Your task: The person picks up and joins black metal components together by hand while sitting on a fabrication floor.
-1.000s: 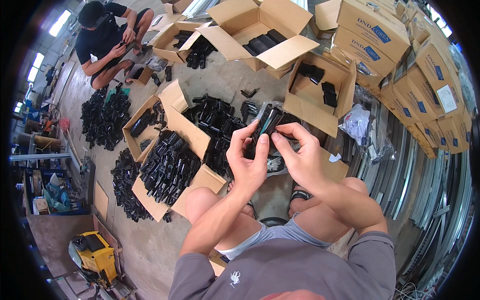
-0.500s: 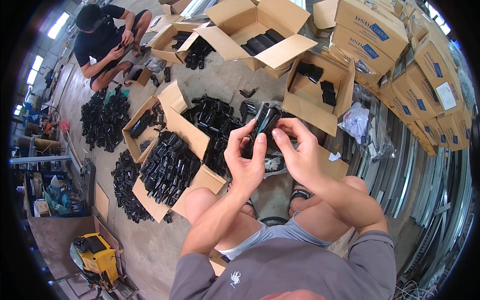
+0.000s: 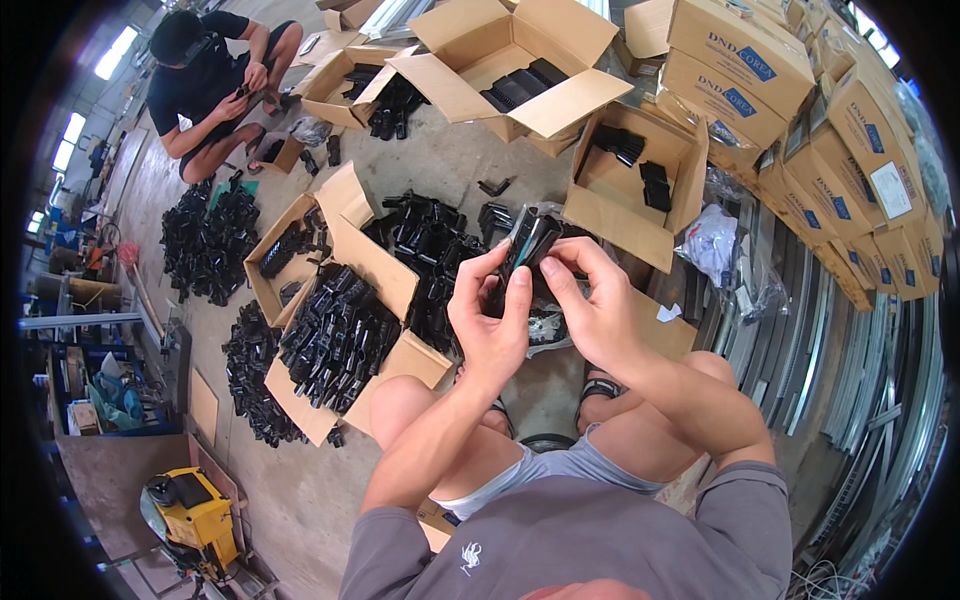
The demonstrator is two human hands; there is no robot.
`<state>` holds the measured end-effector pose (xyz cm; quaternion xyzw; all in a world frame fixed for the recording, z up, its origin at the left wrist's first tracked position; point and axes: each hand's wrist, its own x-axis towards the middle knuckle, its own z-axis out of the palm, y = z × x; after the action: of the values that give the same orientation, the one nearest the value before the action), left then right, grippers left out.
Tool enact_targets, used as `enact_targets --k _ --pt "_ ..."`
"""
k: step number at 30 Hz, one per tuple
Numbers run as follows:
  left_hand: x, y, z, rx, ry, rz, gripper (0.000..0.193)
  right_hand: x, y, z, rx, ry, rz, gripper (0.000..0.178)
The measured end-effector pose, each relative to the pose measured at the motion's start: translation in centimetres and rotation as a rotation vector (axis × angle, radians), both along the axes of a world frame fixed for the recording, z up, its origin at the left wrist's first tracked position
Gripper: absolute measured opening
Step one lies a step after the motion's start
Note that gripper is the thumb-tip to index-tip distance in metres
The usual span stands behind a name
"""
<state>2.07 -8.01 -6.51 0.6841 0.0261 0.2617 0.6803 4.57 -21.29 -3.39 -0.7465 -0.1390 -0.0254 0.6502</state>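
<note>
Between my two hands, in front of my knees, a glossy black moulded part is held up and tilted. My left hand pinches its left side, thumb on the near face. The thumb and fingers of my right hand close on its right side. A thin greenish strip shows along the part near my left thumb; whether it is a separate piece I cannot tell. Just beyond and to the left lies a heap of similar black parts. Under my hands is a clear plastic bag, partly hidden.
An open carton piled with black parts stands at left, with more heaps beyond. Open boxes stand ahead. Stacked cartons and long metal profiles line the right. A co-worker squats at far left, handling something small.
My right hand has shifted very slightly left along the black part. Otherwise both hands keep their grip and the surroundings look the same.
</note>
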Motion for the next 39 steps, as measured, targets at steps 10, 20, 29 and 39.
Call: enact_targets --k 10,20,29,39 --pt "-0.5 0.7 0.0 -0.007 0.068 -0.04 0.029 0.1 1.2 -1.1 0.078 0.127 -0.01 0.017" --pt "-0.8 0.7 1.6 0.062 0.005 0.007 0.028 -0.5 0.6 -1.3 0.068 0.145 0.013 0.024" --pt "-0.3 10.2 6.3 -0.156 0.135 0.223 0.035 1.0 -2.1 2.2 0.106 0.165 -0.074 0.022" --pt "3.4 18.4 -4.3 0.664 0.788 0.083 0.058 -1.3 -4.2 -1.1 -0.118 0.284 0.2 0.022"
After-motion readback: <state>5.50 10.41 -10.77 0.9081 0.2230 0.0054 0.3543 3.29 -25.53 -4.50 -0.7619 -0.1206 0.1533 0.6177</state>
